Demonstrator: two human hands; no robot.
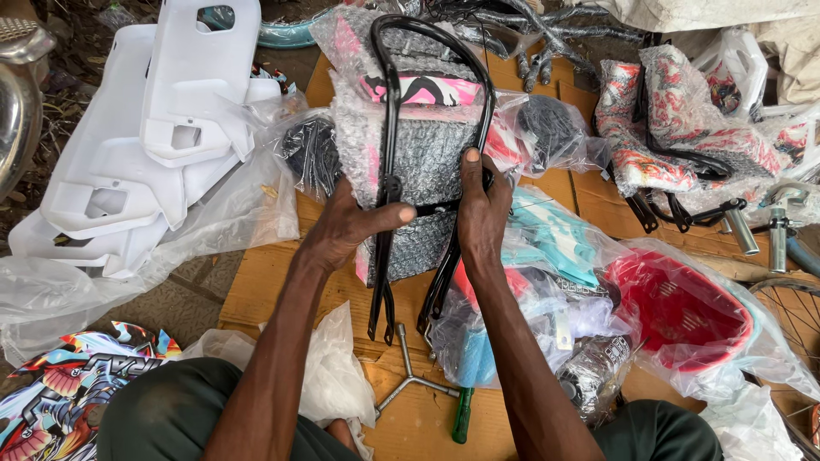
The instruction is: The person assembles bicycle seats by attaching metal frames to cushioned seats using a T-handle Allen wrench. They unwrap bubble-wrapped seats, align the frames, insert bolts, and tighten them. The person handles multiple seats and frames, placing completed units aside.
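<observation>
A black metal loop frame (391, 128) stands upright against a seat pad wrapped in bubble wrap (427, 149), pink and white at its top. My left hand (346, 226) grips the frame's left leg and the wrapped pad, thumb lying across the black crossbar. My right hand (480, 205) holds the frame's right leg, thumb pointing up along the wrap. The frame's two flattened leg ends (380, 320) reach down to the cardboard sheet (265, 282).
White plastic panels (162, 119) lie at the left over clear bags. A red basket in plastic (675, 312), teal parts, a three-way wrench (408, 367) and a green-handled tool (462, 416) lie near my knees. Other wrapped seats (675, 119) and a wheel rim (790, 329) lie at the right.
</observation>
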